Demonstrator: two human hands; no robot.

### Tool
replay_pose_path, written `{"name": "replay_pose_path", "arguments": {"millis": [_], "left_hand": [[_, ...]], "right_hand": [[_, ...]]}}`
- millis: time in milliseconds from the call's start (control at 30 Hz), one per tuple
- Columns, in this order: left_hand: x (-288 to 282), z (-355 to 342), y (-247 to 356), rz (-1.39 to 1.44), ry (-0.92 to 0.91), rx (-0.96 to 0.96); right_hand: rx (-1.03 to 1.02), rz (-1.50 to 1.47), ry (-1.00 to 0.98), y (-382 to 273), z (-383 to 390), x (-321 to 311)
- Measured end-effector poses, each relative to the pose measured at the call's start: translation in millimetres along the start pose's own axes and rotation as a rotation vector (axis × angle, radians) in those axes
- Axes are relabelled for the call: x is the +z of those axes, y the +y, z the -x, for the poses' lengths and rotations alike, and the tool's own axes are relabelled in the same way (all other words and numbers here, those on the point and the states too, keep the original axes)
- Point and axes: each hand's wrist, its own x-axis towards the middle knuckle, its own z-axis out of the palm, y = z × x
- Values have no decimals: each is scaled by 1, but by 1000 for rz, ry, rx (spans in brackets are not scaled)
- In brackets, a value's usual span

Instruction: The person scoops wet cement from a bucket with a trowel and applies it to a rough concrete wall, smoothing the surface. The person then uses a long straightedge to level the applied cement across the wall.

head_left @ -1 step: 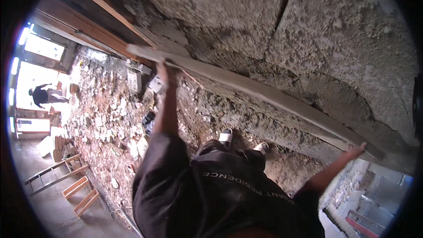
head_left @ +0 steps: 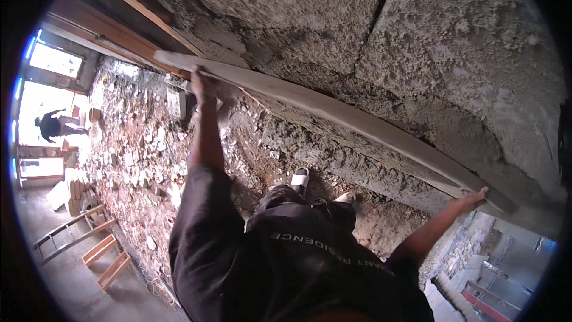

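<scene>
A long pale straightedge board (head_left: 333, 113), smeared with mortar, runs slantwise along the rough plastered wall (head_left: 429, 36). My left hand (head_left: 202, 85) grips it close to its left end, beside the brown wooden frame (head_left: 110, 30). Toward the other end, my right hand (head_left: 472, 200) holds its lower edge, with fingers over the front. Both arms are stretched wide. How firmly the board touches the plaster along its length I cannot tell.
Below the wall runs a rough mortar ledge (head_left: 357, 170), near my feet (head_left: 301, 180). Rubble (head_left: 137, 143) covers the ground at left. A ladder (head_left: 71, 232) and a small wooden frame (head_left: 107, 262) lie farther left. Another person (head_left: 53, 125) is by the bright openings.
The board has slid a little to the left along the wall. My left hand has moved left and up with its end, and my right hand has shifted slightly left.
</scene>
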Motion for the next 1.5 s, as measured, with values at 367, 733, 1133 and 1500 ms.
{"name": "replay_pose_path", "arguments": {"millis": [367, 733, 1133, 1500], "left_hand": [[66, 147, -115, -226, 11, -14], [13, 16, -29, -22, 124, 59], [-2, 107, -208, -357, 42, 483], [-22, 25, -236, -223, -124, 589]], "right_hand": [[151, 30, -23, 125, -182, -71], [51, -71, -58, 72, -25, -8], [-110, -54, 92, 246, -195, -62], [-324, -79, 85, 206, -136, -33]]}}
